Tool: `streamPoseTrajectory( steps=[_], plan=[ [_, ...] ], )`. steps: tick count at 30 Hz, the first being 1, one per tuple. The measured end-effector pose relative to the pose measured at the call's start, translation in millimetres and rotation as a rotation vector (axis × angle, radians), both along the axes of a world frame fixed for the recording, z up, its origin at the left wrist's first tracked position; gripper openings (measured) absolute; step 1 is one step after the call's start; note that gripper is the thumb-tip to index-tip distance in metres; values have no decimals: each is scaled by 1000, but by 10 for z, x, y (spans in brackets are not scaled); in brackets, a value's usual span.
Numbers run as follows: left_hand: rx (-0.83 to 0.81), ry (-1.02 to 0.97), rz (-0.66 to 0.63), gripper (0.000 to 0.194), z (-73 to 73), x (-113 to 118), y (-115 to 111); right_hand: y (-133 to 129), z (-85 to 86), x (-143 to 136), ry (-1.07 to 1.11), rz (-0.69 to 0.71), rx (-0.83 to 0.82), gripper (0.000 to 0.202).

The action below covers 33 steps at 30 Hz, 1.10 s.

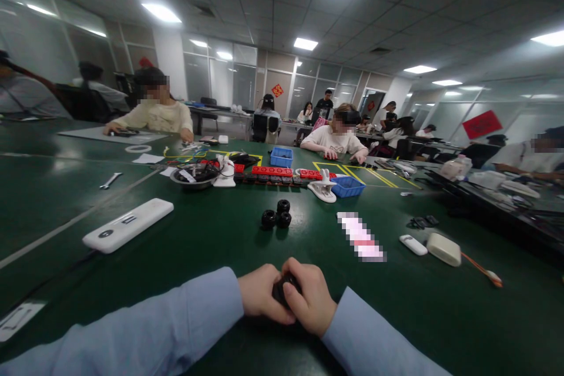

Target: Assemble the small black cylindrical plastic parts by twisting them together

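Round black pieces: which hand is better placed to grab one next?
Probably the right hand, which looks slightly nearer the round black pieces, though it and the left hand hold a dark part.

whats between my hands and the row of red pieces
Three black, wheel-like pieces, grouped on the green tabletop. The head view shows them between your left hand and right hand, around a dark object, and the red row.

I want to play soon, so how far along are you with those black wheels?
Three black wheels sit together on the green table, so those may be done. In hand is one dark piece, mostly hidden between the left hand and the right hand. That piece looks left to finish; I can't tell if more follow.
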<state>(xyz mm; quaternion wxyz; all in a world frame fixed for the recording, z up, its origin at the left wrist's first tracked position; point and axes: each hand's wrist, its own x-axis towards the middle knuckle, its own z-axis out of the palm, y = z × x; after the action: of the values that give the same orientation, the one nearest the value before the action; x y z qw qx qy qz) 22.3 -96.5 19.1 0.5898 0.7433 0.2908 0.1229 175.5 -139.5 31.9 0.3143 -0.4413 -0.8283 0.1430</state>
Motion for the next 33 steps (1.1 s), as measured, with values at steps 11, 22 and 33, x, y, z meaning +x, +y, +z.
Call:
streamPoseTrajectory(
  steps=[11,22,33],
  plan=[
    [269,68,161,27,122,42,-53,89,120,58,-1,-82,-48,21],
    [980,557,342,34,193,131,-101,189,54,-5,-99,-260,-295,26],
    [634,216,175,17,176,65,-31,104,86,-47,-10,-266,-178,12]
  ],
)
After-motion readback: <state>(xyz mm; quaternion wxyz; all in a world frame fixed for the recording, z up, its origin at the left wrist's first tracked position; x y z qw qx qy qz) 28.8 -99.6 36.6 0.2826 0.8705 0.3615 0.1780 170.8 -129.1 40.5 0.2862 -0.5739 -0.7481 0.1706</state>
